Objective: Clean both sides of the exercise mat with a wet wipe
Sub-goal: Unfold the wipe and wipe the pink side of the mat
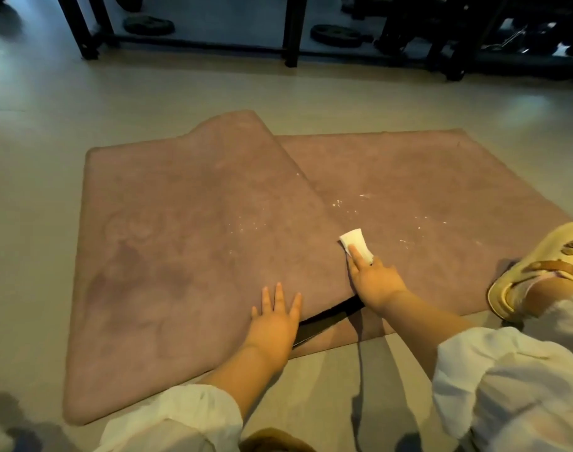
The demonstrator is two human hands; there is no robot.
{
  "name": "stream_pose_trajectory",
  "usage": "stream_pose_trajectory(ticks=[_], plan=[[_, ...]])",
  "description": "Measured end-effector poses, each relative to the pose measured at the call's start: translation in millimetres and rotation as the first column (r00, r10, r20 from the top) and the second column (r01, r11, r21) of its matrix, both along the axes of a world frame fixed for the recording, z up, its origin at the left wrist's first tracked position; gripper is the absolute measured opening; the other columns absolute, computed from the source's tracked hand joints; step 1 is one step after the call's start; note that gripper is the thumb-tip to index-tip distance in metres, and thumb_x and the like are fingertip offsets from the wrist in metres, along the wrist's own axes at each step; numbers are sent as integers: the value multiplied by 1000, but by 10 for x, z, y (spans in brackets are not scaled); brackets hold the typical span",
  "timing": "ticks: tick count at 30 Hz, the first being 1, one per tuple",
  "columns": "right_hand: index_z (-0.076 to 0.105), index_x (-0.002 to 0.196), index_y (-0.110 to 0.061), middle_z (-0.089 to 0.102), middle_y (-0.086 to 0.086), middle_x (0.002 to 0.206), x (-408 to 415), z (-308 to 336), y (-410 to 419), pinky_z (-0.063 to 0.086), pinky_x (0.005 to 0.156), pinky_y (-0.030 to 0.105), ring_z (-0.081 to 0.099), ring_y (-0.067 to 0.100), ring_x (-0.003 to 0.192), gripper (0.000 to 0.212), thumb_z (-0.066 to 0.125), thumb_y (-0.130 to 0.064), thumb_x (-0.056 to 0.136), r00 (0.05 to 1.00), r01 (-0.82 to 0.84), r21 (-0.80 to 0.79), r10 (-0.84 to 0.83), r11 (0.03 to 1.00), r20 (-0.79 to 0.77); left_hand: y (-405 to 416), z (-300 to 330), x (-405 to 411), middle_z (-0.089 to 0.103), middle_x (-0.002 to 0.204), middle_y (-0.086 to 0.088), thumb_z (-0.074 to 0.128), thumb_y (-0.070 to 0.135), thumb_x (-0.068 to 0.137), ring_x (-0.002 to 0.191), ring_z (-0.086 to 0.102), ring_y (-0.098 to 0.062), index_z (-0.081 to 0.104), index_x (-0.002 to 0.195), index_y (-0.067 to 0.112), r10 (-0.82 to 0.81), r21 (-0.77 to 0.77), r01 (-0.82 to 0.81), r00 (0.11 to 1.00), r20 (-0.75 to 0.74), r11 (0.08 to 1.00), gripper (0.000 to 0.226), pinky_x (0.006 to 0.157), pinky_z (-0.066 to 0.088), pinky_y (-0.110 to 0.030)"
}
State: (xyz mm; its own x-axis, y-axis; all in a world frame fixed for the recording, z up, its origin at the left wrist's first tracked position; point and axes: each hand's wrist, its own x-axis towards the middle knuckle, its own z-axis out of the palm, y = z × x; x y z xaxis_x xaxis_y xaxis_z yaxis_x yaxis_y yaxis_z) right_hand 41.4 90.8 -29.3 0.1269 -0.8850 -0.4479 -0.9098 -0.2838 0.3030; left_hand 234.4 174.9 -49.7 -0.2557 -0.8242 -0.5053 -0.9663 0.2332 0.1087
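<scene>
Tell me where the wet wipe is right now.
In the head view, the wet wipe lies right of centre on the exercise mat, under the right hand fingers, beside the folded-over flap's edge.

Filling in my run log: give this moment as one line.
left hand: flat on folded pink foam mat | right hand: fingers pressing white wet wipe on mat

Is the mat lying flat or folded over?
Folded over. The mat's left part lies atop its right part, with a dark gap under the flap.

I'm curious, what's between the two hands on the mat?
In the head view, only pinkish-brown foam mat and its dark fold gap lie between left hand and right hand.
</scene>
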Motion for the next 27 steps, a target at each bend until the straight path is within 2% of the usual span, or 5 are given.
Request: stream_pose_trajectory(ticks=[7,15,19,23,27], plan=[[-6,148,4,-11,21,156,64,66,105,44,67,34,62,31,101,69,37,7,94,999,6,-65,-8,998,-40,-42,78,-10,-22,153,-23,58,-2,86,139,-12,-49,-19,147,30,68,5,-68,998,5,998,104,111,19,-59],[-4,147,7,-8,19,157,19,81,544,45,91,40,52,34,119,61,30,4,98,985,157,36,-154,987,-74,151,125,181,-24,155,-10,42,-11,86,140,-13,-47,-13,145,46,-60,19,61,997,-53,998,99,101,39,-56],[15,149,0,26,18,151,-164,-116,869,37,102,45,39,37,130,53,36,-13,102,930,365,119,-366,923,-13,366,173,9,-16,157,-12,39,-13,88,141,-9,-47,-7,149,40,-217,47,217,976,-11,975,93,109,26,-57],[26,147,-4,27,18,151,-305,-170,1102,16,113,55,22,39,139,52,43,-15,99,953,213,154,-171,965,-249,537,141,-65,-10,158,-14,43,-13,87,143,-4,-41,-5,151,28,-297,32,297,955,5,954,90,113,25,-45],[4,151,-7,2,13,158,-318,58,1181,22,113,54,16,40,141,62,38,-10,99,891,432,76,-438,899,120,570,137,18,-11,158,-13,38,-4,94,145,-4,-35,-3,152,23,-305,11,305,951,55,952,76,110,28,-44]])
